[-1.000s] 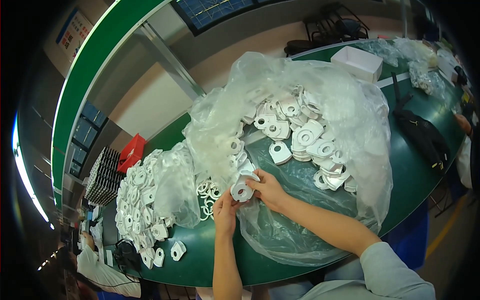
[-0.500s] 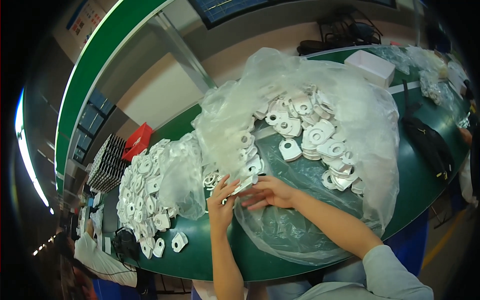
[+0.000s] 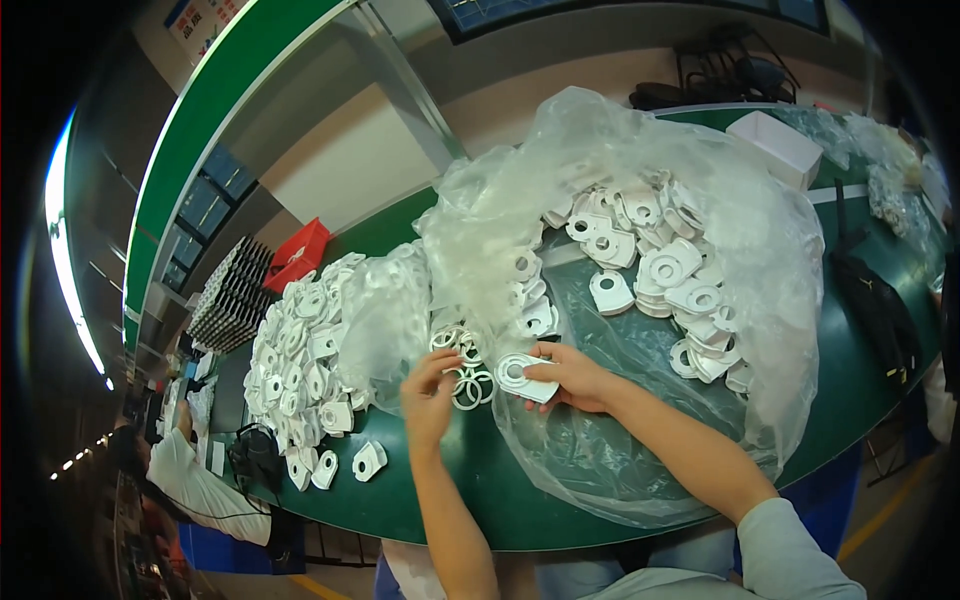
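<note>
The white part [image 3: 530,384] is now in the right hand [image 3: 578,379] alone, face up over the left edge of the plastic bag [image 3: 775,260]; it no longer stands edge-on between both hands. The right grip clasps it by one side, while the left hand [image 3: 428,400] has come away to the rings [image 3: 472,375], its grip loose with nothing visible in it, though I cannot tell whether a fingertip brushes one. So one hand carries the piece and the other is free. Counting outward: one part held; the rings overlap too much to number; two heaps, the bag heap [image 3: 668,268] and the left heap [image 3: 300,360], both past counting; one loose part [image 3: 377,455] by itself on the tabletop [image 3: 465,510], and two more at the left heap's foot. Beyond are one red bin [image 3: 300,255], one tray stack [image 3: 230,297], one white box [image 3: 770,148] and one black bag [image 3: 872,312].
</note>
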Demonstrator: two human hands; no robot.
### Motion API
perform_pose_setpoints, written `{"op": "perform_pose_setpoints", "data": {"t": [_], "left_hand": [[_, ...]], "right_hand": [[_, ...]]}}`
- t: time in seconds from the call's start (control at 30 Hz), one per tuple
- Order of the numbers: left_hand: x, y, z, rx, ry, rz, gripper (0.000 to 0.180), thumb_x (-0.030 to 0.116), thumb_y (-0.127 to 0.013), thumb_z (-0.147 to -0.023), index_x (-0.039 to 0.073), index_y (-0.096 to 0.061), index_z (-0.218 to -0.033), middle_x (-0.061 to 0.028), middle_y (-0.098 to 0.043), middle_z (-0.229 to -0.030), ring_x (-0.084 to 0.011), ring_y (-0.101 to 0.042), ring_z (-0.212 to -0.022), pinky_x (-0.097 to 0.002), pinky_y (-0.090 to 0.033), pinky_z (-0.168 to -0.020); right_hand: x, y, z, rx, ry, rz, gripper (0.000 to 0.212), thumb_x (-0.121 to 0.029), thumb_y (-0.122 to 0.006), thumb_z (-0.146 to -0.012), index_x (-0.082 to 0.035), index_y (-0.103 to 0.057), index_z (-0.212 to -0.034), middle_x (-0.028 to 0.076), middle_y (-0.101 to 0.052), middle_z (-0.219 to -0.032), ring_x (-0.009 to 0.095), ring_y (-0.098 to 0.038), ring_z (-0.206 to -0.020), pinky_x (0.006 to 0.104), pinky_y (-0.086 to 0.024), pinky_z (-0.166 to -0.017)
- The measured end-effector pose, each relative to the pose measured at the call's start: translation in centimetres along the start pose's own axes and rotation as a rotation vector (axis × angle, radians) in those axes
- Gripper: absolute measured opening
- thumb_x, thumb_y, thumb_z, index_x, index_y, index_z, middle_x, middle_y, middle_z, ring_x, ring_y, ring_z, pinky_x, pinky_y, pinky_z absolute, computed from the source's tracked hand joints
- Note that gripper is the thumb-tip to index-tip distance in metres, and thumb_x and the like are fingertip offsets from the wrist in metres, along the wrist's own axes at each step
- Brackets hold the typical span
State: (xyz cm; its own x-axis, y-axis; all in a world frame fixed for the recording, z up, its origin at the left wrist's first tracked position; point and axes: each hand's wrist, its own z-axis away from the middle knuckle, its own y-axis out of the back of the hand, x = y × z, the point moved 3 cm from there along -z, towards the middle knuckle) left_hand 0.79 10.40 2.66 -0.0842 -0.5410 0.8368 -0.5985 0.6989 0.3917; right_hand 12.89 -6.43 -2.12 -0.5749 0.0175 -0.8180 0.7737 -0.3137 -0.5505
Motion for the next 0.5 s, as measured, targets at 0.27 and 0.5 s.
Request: {"op": "perform_pose_setpoints", "data": {"t": [0.27, 0.5], "left_hand": [[-1.6, 1.3, 0.6, 0.018, 0.163, -0.421, 0.018, 0.008, -0.069, -0.067, 0.0, -0.067, -0.083, -0.0071, -0.06, -0.071, -0.0124, -0.05, -0.061, -0.0269, -0.04, -0.058], [-2.6, 0.8, 0.6, 0.037, 0.041, -0.5, 0.022, 0.005, -0.071, -0.065, 0.004, -0.069, -0.087, -0.0069, -0.057, -0.076, -0.0139, -0.049, -0.062, -0.0263, -0.039, -0.057]], "right_hand": [[0.4, 0.5, -0.5, 0.043, 0.035, -0.069, 0.017, -0.013, -0.051, -0.088, -0.005, -0.042, -0.1, 0.014, -0.062, -0.092, 0.024, -0.066, -0.07, 0.0284, -0.052, -0.049], [0.7, 0.5, -0.8, 0.057, 0.056, -0.038, 0.018, -0.014, -0.052, -0.088, -0.005, -0.042, -0.1, 0.013, -0.062, -0.091, 0.023, -0.065, -0.068, 0.0292, -0.052, -0.049]]}}
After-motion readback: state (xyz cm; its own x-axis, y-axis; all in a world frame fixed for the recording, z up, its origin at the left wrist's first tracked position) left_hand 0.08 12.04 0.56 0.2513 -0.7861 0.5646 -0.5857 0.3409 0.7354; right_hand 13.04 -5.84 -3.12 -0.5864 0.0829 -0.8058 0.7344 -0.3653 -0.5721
